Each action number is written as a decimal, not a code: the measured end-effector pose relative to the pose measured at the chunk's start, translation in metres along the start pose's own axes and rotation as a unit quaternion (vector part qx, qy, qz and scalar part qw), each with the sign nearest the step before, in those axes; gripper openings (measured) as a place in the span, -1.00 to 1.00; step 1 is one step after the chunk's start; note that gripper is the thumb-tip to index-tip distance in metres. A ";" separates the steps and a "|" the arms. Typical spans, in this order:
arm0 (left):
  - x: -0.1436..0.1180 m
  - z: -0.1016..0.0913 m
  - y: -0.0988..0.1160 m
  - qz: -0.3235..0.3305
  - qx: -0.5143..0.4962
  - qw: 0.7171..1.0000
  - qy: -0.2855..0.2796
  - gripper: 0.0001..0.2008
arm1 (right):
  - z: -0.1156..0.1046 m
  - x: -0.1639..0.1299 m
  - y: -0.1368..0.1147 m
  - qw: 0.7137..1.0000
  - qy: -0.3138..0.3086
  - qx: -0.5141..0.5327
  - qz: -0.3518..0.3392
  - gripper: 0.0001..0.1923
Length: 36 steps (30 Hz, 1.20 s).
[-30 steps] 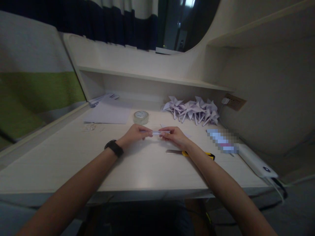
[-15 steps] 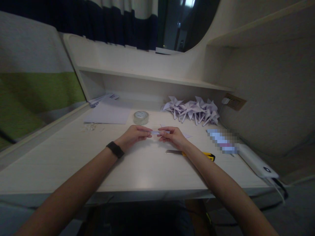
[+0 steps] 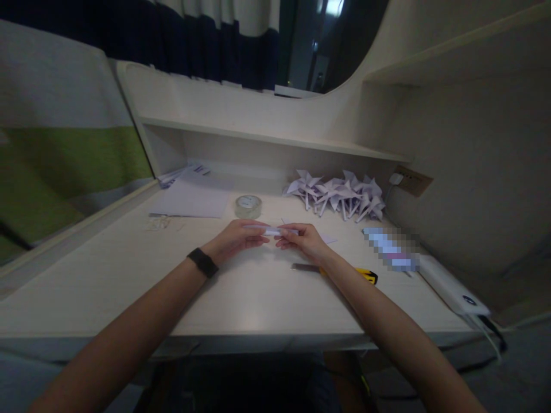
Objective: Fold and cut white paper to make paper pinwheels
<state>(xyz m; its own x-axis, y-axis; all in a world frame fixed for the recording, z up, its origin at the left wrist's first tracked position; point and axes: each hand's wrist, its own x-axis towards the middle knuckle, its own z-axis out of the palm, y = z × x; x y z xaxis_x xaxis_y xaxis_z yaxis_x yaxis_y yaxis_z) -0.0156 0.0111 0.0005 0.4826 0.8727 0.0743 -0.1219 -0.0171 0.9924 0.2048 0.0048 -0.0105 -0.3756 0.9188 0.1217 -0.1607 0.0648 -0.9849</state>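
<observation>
Between my two hands, just above the desk, a narrow rolled strip of white paper (image 3: 271, 232) lies crosswise. My left hand (image 3: 241, 236), with a dark band on its wrist, pinches the left end between thumb and fingers. The right end is gripped the same way by my right hand (image 3: 303, 240). Part of the paper is hidden behind the fingers. A flat white paper piece (image 3: 329, 238) shows behind my right hand. Under my right forearm lies a yellow utility knife (image 3: 367, 276), its blade (image 3: 305, 267) pointing left.
A roll of clear tape (image 3: 248, 206) sits beyond my hands. White paper sheets (image 3: 189, 198) are stacked at the back left, near small scraps (image 3: 159, 223). Several paper pinwheels (image 3: 336, 192) lie at the back right. A blurred phone (image 3: 390, 248) and a white power strip (image 3: 451, 285) are on the right.
Both hands keep hold of the paper roll, and slightly more of it shows between the fingers. The view has shifted a little; the other things lie as before.
</observation>
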 end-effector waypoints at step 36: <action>0.001 0.002 -0.004 -0.057 0.160 0.985 0.019 -0.62 | 0.007 -0.006 0.009 0.690 0.013 -0.675 -0.263 -0.78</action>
<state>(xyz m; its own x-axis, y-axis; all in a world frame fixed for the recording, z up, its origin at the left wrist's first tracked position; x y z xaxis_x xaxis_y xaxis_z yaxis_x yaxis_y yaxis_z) -0.0128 0.0106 -0.0029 0.4441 0.8952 -0.0370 0.2139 -0.0659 0.9746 0.1996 -0.0029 -0.0189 -0.5698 0.6356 0.5209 0.7337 0.6790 -0.0260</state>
